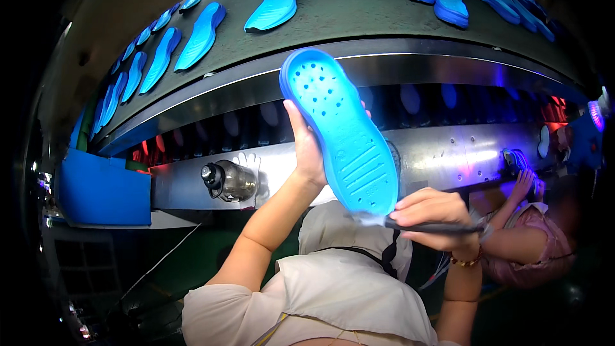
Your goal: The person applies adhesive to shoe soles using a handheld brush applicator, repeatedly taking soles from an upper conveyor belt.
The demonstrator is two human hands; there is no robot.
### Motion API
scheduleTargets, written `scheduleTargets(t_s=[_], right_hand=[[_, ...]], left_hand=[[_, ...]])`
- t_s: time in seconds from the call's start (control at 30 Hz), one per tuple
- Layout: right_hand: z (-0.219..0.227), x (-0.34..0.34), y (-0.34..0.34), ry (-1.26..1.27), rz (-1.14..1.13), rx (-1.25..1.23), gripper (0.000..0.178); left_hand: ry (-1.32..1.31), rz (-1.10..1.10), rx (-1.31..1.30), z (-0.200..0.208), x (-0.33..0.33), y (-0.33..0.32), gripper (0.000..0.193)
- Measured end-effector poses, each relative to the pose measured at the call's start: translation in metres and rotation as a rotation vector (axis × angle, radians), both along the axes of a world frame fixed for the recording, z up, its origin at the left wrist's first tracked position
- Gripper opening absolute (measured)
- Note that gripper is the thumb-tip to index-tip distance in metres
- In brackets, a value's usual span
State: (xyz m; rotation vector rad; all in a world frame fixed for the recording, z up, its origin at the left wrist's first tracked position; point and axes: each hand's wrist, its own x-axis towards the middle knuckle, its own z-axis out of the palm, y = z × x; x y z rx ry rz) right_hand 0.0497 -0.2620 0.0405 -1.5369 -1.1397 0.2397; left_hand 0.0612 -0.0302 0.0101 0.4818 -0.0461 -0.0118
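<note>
A bright blue shoe sole is held up in front of me, its holed end pointing away and its grooved end towards me. My left hand grips it by the left edge, with fingertips showing at the far side. My right hand is closed around the dark handle of a brush. The pale bristles, slightly blurred, are at the sole's near end, touching or very close to its edge.
Beyond a metal rail, a green conveyor belt carries several blue soles. A bottle and a white glove sit on the metal shelf. A blue box stands left; a co-worker's hand is at right.
</note>
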Motion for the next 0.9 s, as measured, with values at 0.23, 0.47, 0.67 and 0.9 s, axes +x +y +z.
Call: scheduleTargets(t_s=[0.23, 0.47, 0.67, 0.9], right_hand=[[-0.021, -0.009, 0.005, 0.151, -0.072, 0.019, 0.023], [-0.037, -0.01, 0.018, 0.708, -0.116, 0.491, 0.019], [-0.035, -0.033, 0.038, 0.675, -0.344, 0.439, 0.019], [-0.005, -0.024, 0.038, 0.132, -0.337, 0.152, 0.018]], left_hand=[[-0.038, -0.048, 0.06, 0.013, 0.016, 0.004, 0.092], [-0.028, -0.061, 0.074, 0.033, 0.013, -0.001, 0.075], [-0.022, -0.105, -0.001, 0.003, -0.027, -0.026, 0.06], [-0.121, -0.079, -0.193, 0.0, -0.014, -0.019, 0.051]])
